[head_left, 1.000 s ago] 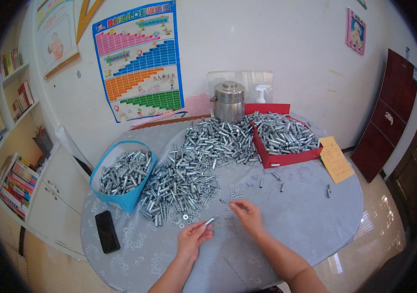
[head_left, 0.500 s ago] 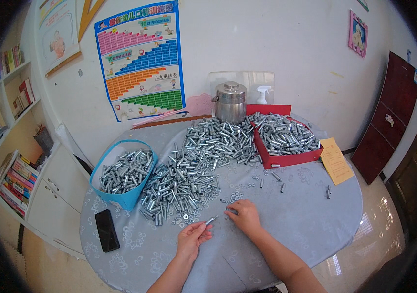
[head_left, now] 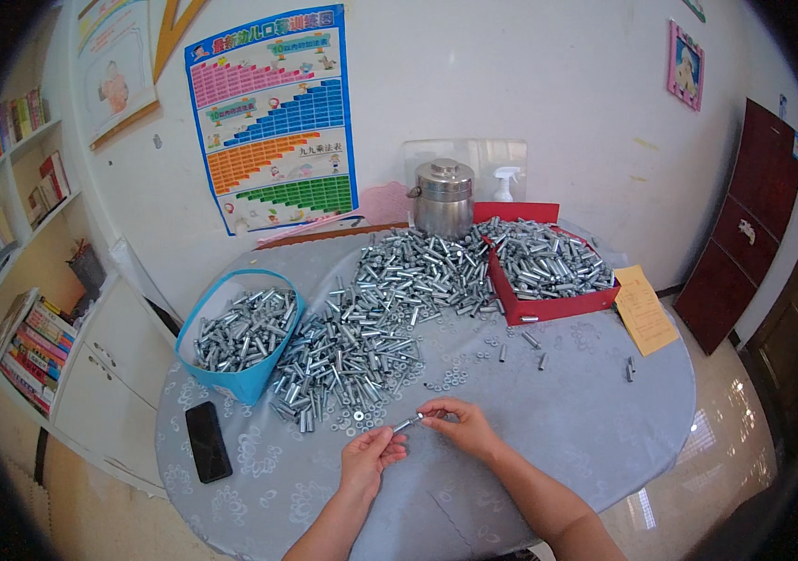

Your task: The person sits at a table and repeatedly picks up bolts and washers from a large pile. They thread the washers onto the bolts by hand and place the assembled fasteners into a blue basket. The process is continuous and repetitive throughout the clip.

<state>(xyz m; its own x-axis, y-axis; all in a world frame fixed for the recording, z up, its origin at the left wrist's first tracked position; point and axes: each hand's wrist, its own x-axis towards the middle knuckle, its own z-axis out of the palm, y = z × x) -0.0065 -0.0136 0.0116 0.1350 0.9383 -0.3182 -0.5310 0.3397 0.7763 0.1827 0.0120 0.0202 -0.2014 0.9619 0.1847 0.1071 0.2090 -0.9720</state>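
Note:
Over the near middle of the table, my left hand [head_left: 369, 458] is closed around one end of a metal expansion bolt [head_left: 405, 424], held tilted up to the right. My right hand [head_left: 461, 428] pinches at the bolt's far tip. A small shiny piece [head_left: 420, 417] shows between its fingertips; whether it is a nut or a washer I cannot tell. Just beyond the hands lie loose washers [head_left: 448, 376]. Farther off spreads a large heap of metal bolts and sleeves [head_left: 348, 327], with more washers along its near edge.
A blue bin [head_left: 248, 385] of metal parts stands left, a black phone [head_left: 207, 441] nearer me. At the back right are a red box [head_left: 562, 308] full of parts and a yellow paper [head_left: 647, 313]. A steel canister [head_left: 444, 201] and a spray bottle [head_left: 504, 183] stand behind.
My right hand has risen off the tabletop and come left to the bolt's tip, with a small piece in its fingers. The left hand has stayed nearly still.

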